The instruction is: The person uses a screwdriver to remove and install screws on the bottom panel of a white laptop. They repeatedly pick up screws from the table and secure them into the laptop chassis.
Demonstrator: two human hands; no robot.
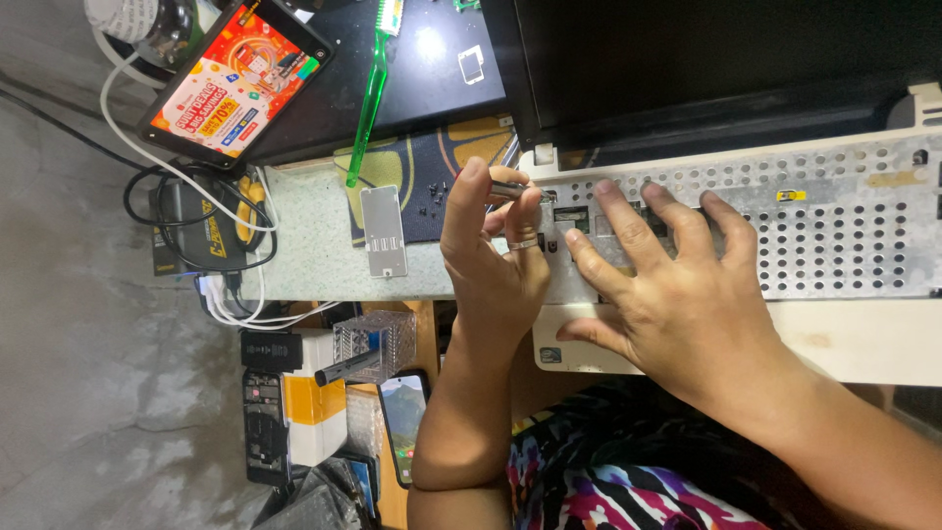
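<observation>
Metal screwdriver (515, 190) in left hand (491, 265), right hand (677, 294) on laptop (844, 226)

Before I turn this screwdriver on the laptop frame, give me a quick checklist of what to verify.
1. Screwdriver gripped by left hand: ok.
2. Tip seated in a screw head: cannot tell, too small.
3. Right hand lying flat on the laptop frame: ok.
4. Loose screws resting on the mat: ok.
5. Green toothbrush apart from both hands: ok.
</observation>
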